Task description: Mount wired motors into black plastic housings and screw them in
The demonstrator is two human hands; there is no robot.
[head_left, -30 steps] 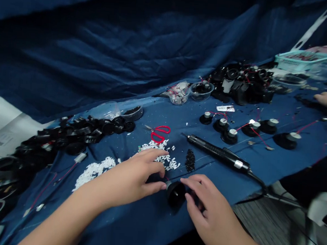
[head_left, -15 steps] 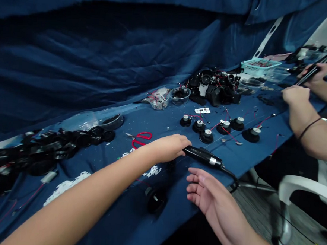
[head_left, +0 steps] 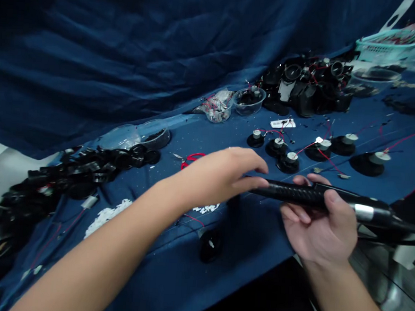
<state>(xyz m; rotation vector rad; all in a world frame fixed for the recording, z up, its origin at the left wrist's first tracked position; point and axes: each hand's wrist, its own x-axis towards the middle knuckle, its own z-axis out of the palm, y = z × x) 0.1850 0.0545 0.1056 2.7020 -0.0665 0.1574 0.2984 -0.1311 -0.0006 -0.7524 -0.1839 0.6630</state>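
Right hand (head_left: pixel 318 227): is curling around a black electric screwdriver (head_left: pixel 304 194), newly lifted from the blue-covered worktop (head_left: pixel 259 235) and now held toward the near right, its cord (head_left: pixel 411 230) trailing out of frame. Left hand (head_left: pixel 224 173): is reaching in from the near left, fingers loosely extended, hiding the tool's tip; contact cannot be told. Black round part (head_left: pixel 210 245): is lying on the near side, untouched.

The right hand (head_left: pixel 316 224) cradles a black electric screwdriver (head_left: pixel 297 192), the left hand (head_left: pixel 223 175) just beside it, over a blue cloth-covered table (head_left: pixel 259 235) dotted with black disc-shaped parts (head_left: pixel 288 163) trailing red wires.
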